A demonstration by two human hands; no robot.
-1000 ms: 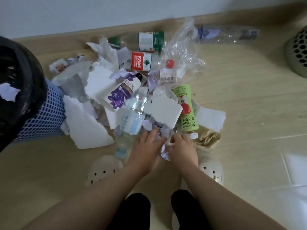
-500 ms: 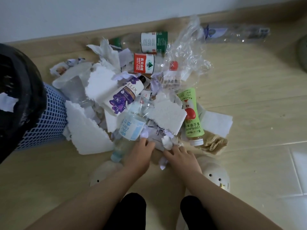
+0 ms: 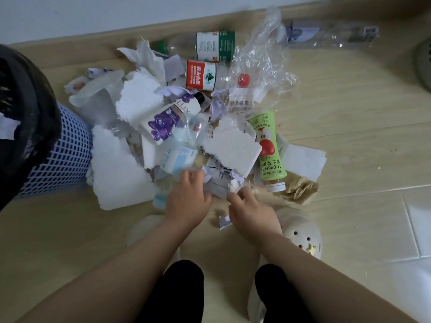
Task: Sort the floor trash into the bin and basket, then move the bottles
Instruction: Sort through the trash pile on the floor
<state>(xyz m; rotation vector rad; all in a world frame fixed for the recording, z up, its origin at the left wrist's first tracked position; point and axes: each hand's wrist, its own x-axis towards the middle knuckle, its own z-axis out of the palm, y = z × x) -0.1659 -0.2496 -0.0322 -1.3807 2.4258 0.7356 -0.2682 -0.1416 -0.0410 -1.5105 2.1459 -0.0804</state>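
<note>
Wood floor — paper scrap (image 3: 234,188) pinched at right hand (image 3: 253,212) fingers (image 3: 240,194).

— Light's soft and even, rather dim, with no hard shadows on the wooden floor (image 3: 349,141).
— Any glare?
— Small highlights on the crumpled clear plastic wrap (image 3: 263,64). The left hand (image 3: 189,199) is smeared by motion.
— Edges?
— The baseboard (image 3: 93,40) bows from wide-angle distortion; the far clear bottle (image 3: 331,34) looks blurry.
</note>
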